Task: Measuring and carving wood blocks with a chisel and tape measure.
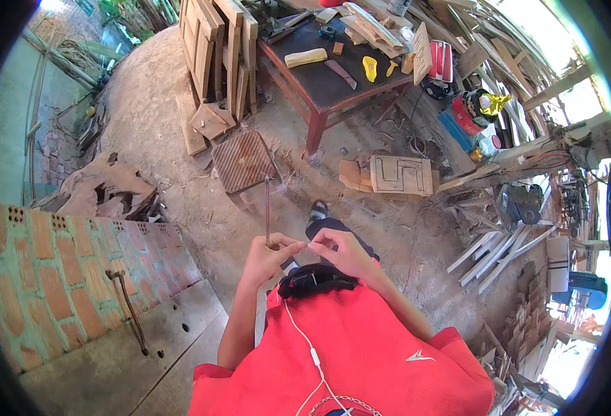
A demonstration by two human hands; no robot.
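Note:
My left hand (pixel 275 255) and my right hand (pixel 341 251) meet in front of my waist, their thumbs and fingertips almost touching. A thin reddish rod (pixel 267 215) sticks out of my left hand, pointing away from me, with a small pale tip at its far end. The fingers of my left hand are closed around its near end. My right hand is closed in a pinch; whatever lies between its fingertips is too small to make out. Beyond the rod's tip stands a square wooden stool (pixel 244 161) with a striped top.
A low dark-topped table (pixel 298 80) ahead carries wood pieces, a yellow scraper-like item (pixel 369 68) and tools. Wooden panels (pixel 215 55) lean left of it. Cardboard (pixel 401 175) lies on the floor. A brick wall (pixel 63 270) runs along my left; timber strips (pixel 496 253) lie right.

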